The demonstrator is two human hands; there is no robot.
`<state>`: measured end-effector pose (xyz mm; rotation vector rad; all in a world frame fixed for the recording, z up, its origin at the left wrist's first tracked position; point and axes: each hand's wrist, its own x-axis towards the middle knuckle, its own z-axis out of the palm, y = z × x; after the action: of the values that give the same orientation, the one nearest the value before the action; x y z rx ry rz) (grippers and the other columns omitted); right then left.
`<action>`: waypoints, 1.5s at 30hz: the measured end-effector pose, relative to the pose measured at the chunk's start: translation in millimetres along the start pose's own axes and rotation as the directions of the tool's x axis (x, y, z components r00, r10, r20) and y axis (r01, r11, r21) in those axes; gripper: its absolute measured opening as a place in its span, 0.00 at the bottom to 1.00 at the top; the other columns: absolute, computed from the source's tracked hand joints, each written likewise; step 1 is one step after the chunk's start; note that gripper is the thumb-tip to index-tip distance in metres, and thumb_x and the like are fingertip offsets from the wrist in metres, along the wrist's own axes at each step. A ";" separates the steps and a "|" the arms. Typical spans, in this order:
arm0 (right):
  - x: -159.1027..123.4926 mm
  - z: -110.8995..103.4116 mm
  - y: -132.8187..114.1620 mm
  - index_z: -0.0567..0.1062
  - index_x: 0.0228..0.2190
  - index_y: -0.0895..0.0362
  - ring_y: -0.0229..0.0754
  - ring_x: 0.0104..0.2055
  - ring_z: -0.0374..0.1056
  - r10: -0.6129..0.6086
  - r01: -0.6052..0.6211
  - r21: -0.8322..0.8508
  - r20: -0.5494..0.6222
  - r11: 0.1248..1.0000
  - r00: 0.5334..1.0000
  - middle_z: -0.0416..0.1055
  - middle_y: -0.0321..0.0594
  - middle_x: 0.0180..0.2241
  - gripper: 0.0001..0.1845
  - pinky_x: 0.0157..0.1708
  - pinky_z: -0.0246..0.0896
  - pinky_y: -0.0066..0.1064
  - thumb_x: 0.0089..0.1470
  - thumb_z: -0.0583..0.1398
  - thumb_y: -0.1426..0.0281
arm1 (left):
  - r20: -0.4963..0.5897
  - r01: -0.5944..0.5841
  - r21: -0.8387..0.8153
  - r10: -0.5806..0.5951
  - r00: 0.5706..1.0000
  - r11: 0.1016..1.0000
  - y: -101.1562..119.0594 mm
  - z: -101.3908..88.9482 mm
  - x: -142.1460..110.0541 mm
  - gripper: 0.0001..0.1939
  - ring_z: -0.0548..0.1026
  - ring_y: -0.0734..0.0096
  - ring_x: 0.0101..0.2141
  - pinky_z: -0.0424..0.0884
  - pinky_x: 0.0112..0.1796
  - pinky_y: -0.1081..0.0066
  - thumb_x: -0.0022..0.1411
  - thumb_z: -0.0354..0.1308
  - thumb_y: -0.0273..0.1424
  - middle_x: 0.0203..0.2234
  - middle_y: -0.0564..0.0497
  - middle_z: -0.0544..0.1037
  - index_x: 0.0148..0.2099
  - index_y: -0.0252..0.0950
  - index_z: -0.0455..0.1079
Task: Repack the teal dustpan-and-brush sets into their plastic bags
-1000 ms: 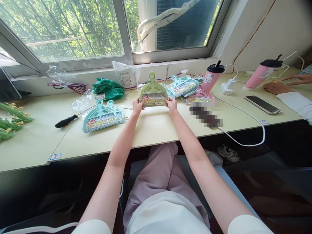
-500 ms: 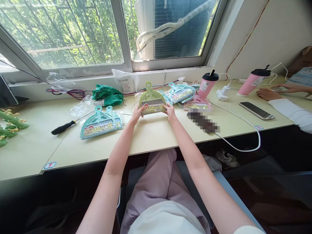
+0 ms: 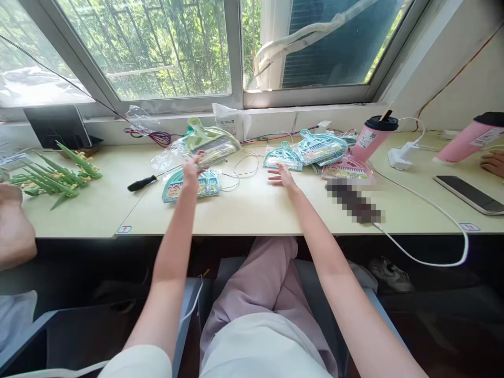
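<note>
The green dustpan [image 3: 214, 144] could twist loose because your left hand [image 3: 191, 172] pinches only one end, your right hand [image 3: 287, 179] spread, empty.

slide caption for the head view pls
Left hand holds a packaged green dustpan near blue dustpans on the table; the right hand is open.

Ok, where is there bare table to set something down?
Bare table runs along the near edge, between the left forearm and right forearm. Another patch lies between the green stalks and the screwdriver. It is crowded at the back, right of centre: blue dustpans and a pink dustpan bunch beside a cup.
</note>
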<state>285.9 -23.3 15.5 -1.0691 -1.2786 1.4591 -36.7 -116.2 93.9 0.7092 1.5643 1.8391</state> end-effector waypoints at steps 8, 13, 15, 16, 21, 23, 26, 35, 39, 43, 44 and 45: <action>-4.5 3.6 -0.8 0.70 0.53 0.53 0.36 0.35 0.78 -0.010 0.015 -0.149 0.031 0.989 0.999 0.80 0.45 0.51 0.20 0.36 0.74 0.27 0.71 0.50 0.54 | -0.153 0.109 0.847 0.042 0.987 0.520 38.7 -129.9 -9.8 0.14 0.81 0.53 0.41 0.76 0.47 0.58 0.63 0.65 0.39 0.31 0.44 0.80 0.39 0.31 0.73; -6.2 3.1 -3.2 0.73 0.50 0.55 0.36 0.34 0.78 -0.016 0.023 -0.142 0.055 0.990 0.998 0.80 0.47 0.52 0.21 0.37 0.74 0.28 0.72 0.48 0.56 | 0.010 -0.092 0.982 0.449 0.893 0.162 10.3 -128.0 -23.4 0.39 0.58 0.37 0.69 0.57 0.64 0.39 0.70 0.51 0.52 0.69 0.24 0.59 0.68 0.23 0.59; -5.5 2.9 -2.7 0.74 0.49 0.56 0.36 0.33 0.77 -0.018 0.026 -0.142 0.057 0.990 0.998 0.79 0.48 0.52 0.24 0.37 0.74 0.28 0.72 0.47 0.53 | 0.234 -0.315 0.938 0.405 0.884 0.143 -13.5 -114.2 -30.4 0.43 0.49 0.43 0.73 0.45 0.69 0.41 0.72 0.42 0.55 0.73 0.28 0.51 0.74 0.25 0.50; -5.0 3.0 -2.3 0.74 0.49 0.57 0.36 0.33 0.77 -0.016 0.024 -0.144 0.054 0.989 0.998 0.79 0.49 0.52 0.25 0.36 0.74 0.28 0.72 0.47 0.52 | 0.323 -0.394 0.908 0.359 0.875 0.144 -26.4 -107.0 -32.8 0.45 0.47 0.44 0.74 0.41 0.70 0.42 0.72 0.37 0.57 0.74 0.31 0.49 0.76 0.27 0.47; -2.7 4.3 -0.6 0.76 0.48 0.57 0.37 0.32 0.77 -0.023 0.029 -0.140 0.043 0.990 0.999 0.81 0.48 0.50 0.28 0.38 0.75 0.30 0.70 0.48 0.48 | 0.482 -0.525 0.845 0.278 0.831 0.103 -70.8 -87.3 -17.7 0.47 0.37 0.45 0.75 0.32 0.70 0.44 0.71 0.35 0.57 0.76 0.32 0.40 0.77 0.26 0.44; -1.8 4.7 -0.1 0.76 0.47 0.56 0.37 0.32 0.77 -0.024 0.029 -0.140 0.037 0.990 0.999 0.81 0.48 0.49 0.29 0.38 0.75 0.30 0.69 0.49 0.47 | 0.535 -0.575 0.813 0.276 0.798 0.089 -73.6 -85.9 -0.2 0.44 0.37 0.48 0.75 0.32 0.71 0.46 0.72 0.35 0.54 0.76 0.34 0.40 0.77 0.26 0.44; 1.2 4.4 2.5 0.77 0.47 0.56 0.37 0.33 0.78 -0.031 0.037 -0.157 0.043 0.987 0.999 0.81 0.48 0.49 0.29 0.37 0.75 0.29 0.69 0.49 0.48 | 0.591 -0.632 0.770 0.274 0.759 0.090 -70.0 -80.9 29.0 0.41 0.39 0.52 0.75 0.33 0.71 0.47 0.73 0.34 0.51 0.76 0.38 0.43 0.77 0.30 0.46; 15.4 -3.4 11.4 0.77 0.55 0.55 0.51 0.66 0.62 -0.441 0.234 -0.846 -0.003 0.480 0.897 0.71 0.48 0.61 0.20 0.65 0.60 0.45 0.65 0.54 0.71 | 0.538 -0.627 0.758 0.370 0.758 0.182 -75.6 -26.5 83.2 0.42 0.42 0.48 0.75 0.31 0.71 0.46 0.72 0.35 0.53 0.76 0.39 0.47 0.76 0.31 0.51; 27.4 -12.9 9.3 0.66 0.66 0.56 0.53 0.75 0.47 -0.384 0.222 -0.936 0.106 0.274 0.917 0.59 0.48 0.70 0.31 0.71 0.47 0.52 0.62 0.58 0.70 | 0.438 -0.649 0.721 0.565 0.699 0.244 -67.3 -24.0 67.7 0.42 0.40 0.50 0.75 0.25 0.70 0.44 0.72 0.32 0.55 0.75 0.36 0.47 0.76 0.31 0.48; 50.9 -25.6 5.6 0.60 0.69 0.59 0.52 0.77 0.40 -0.356 0.236 -0.951 0.154 0.198 0.922 0.53 0.50 0.73 0.36 0.75 0.33 0.53 0.64 0.59 0.64 | 0.283 -0.673 0.680 0.743 0.607 0.291 -47.0 -21.9 34.6 0.41 0.44 0.51 0.75 0.27 0.71 0.48 0.73 0.30 0.55 0.74 0.36 0.52 0.72 0.32 0.54; 56.3 -28.0 5.3 0.60 0.69 0.60 0.54 0.77 0.41 -0.334 0.209 -0.956 0.131 0.208 0.933 0.53 0.52 0.73 0.36 0.74 0.32 0.55 0.64 0.59 0.62 | 0.249 -0.666 0.681 0.759 0.602 0.305 -43.2 -18.0 25.8 0.40 0.45 0.52 0.74 0.29 0.71 0.49 0.73 0.29 0.55 0.73 0.36 0.53 0.71 0.32 0.55; 60.4 -29.9 5.4 0.61 0.68 0.61 0.55 0.77 0.43 -0.310 0.187 -0.957 0.113 0.221 0.944 0.54 0.54 0.72 0.35 0.74 0.32 0.56 0.65 0.58 0.60 | 0.229 -0.658 0.684 0.763 0.605 0.316 -40.8 -12.6 17.3 0.39 0.46 0.53 0.74 0.32 0.71 0.50 0.73 0.29 0.54 0.73 0.36 0.54 0.70 0.33 0.57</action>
<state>300.7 41.7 4.5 -1.5424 -2.2383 0.1526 -53.0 -107.1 51.8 1.9830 2.3517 1.7638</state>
